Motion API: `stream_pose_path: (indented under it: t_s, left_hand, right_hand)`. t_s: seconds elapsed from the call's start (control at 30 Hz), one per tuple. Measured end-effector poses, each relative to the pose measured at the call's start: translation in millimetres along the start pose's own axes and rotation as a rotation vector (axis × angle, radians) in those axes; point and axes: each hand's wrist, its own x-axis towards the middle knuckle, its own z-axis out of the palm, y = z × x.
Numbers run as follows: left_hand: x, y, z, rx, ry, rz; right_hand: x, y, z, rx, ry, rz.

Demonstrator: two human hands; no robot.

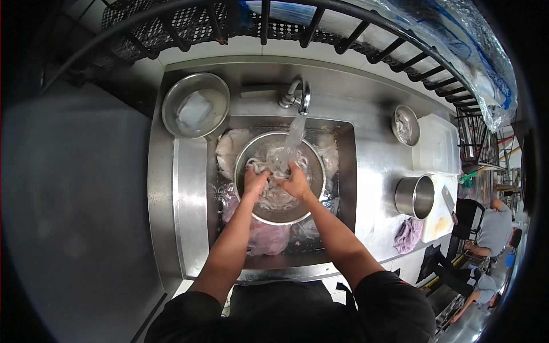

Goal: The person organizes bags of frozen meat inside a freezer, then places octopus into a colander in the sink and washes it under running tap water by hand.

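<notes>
A round metal bowl (pixel 274 217) of water sits in the sink, under a stream of water (pixel 295 134) from the curved tap (pixel 305 94). Pale, stringy pieces that look like squid (pixel 275 199) lie in the churned water. My left hand (pixel 255 183) is on the bowl's left side, its fingers curled around some pale strands. Close beside it, my right hand (pixel 295 183) reaches in from the right with fingers bent around more of the pieces. Splashing water partly hides the fingertips of both hands.
Bagged, pinkish food (pixel 269 237) and pale pieces (pixel 231 150) surround the bowl inside the sink (pixel 346 188). A metal bowl with a white block (pixel 195 110) stands at upper left. On the right are a small bowl (pixel 405 126), a pot (pixel 414 197), a cloth (pixel 408 235) and a knife (pixel 448 197). A black rack (pixel 311 28) hangs overhead.
</notes>
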Motion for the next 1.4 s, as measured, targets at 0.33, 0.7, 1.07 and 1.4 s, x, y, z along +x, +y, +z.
stream_pose_path:
  t_s: [0.33,0.7,1.07,1.4]
  left_hand:
    - [-2,41,1,0.425,-0.259,0.132]
    - [4,50,7,-0.458,-0.377,-0.171]
    - [22,9,36,-0.483,-0.198,-0.17]
    - [39,-5,28,0.335,0.091,0.336]
  right_hand:
    - [2,0,10,-0.099,-0.066,-0.048]
    - [21,-7,28,0.182,0.225,0.13]
    - [11,7,12,0.326,0.101,0.174]
    - [15,-5,-20,-0.018,-0.037,0.221]
